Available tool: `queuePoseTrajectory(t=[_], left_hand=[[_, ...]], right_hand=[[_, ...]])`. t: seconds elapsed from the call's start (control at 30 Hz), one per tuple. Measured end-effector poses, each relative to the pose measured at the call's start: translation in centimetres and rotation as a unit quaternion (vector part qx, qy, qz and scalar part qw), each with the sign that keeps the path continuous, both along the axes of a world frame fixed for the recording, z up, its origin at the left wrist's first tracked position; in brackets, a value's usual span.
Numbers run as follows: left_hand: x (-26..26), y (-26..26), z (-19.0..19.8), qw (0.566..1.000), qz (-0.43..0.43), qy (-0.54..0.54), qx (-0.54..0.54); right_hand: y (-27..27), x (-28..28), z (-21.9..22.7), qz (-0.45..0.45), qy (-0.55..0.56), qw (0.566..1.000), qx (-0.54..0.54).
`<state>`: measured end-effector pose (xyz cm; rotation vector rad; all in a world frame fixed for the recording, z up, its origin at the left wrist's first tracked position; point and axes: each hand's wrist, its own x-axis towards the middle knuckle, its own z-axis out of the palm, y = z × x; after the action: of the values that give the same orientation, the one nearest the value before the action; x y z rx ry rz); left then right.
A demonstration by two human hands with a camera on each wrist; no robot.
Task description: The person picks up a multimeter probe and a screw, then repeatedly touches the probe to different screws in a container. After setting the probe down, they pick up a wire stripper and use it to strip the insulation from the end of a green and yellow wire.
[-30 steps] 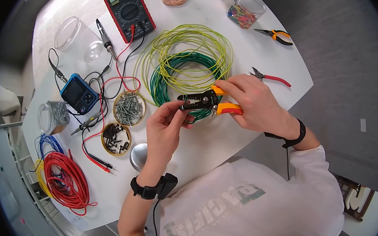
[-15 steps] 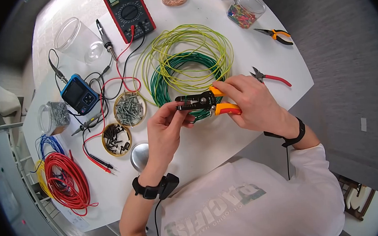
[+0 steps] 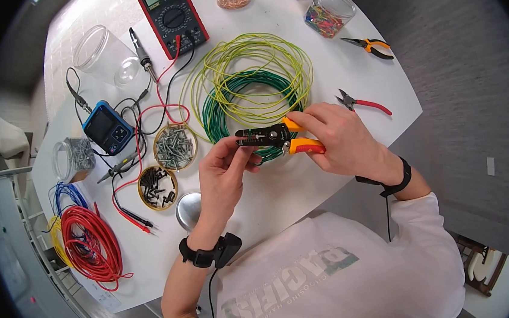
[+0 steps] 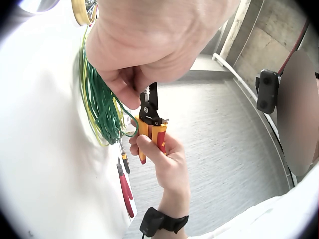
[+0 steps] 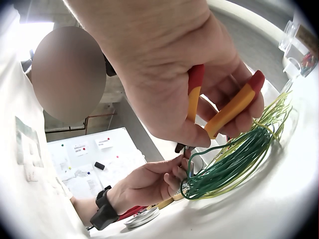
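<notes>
My right hand point(image 3: 340, 139) grips the yellow-and-red handles of a wire stripper point(image 3: 274, 135), whose black jaws point left. At the tool's nose, my left hand point(image 3: 222, 171) pinches a green wire between thumb and fingers; the pinched end is mostly hidden by the fingertips. In the left wrist view this green wire point(image 4: 130, 115) loops up from the coil to the fingers. Behind both hands lies the green wire coil point(image 3: 213, 117), with a yellow-green wire coil point(image 3: 302, 64) overlapping it. The right wrist view shows the handles point(image 5: 229, 112) slightly spread within the fingers.
Diagonal cutters point(image 3: 371, 106) and needle-nose pliers point(image 3: 372, 47) lie at the right. A multimeter point(image 3: 173, 17) is at the back. To the left are round tins of screws point(image 3: 175, 148), a blue-cased meter point(image 3: 106, 126) with probe leads, and a red wire coil point(image 3: 107, 238).
The stripper has shifted slightly left towards the left fingers, and its jaws have drawn closer together. Both hands otherwise keep nearly the same place.
</notes>
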<state>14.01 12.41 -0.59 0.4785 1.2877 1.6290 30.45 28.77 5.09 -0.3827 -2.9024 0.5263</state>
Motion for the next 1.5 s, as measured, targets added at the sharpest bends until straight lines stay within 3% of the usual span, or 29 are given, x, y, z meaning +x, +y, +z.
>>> queuePoseTrajectory(t=[1.3, 1.4, 1.47, 1.5], left_hand=[[0.4, 0.2, 0.3, 1.0, 0.008, 0.002, -0.019], [0.6, 0.2, 1.5, 0.997, -0.002, 0.049, -0.056], [0.8, 0.2, 1.7, 0.982, -0.019, 0.183, -0.034], [1.0, 0.2, 1.8, 0.982, -0.019, 0.182, -0.034]], right_hand=[[0.3, 0.0, -0.1, -0.011, 0.005, 1.0, -0.005], [0.4, 0.2, -0.1, -0.016, 0.004, 1.0, 0.0], [0.3, 0.1, 0.0, -0.018, 0.011, 1.0, 0.004], [0.3, 0.1, 0.0, -0.019, 0.017, 1.0, 0.007]])
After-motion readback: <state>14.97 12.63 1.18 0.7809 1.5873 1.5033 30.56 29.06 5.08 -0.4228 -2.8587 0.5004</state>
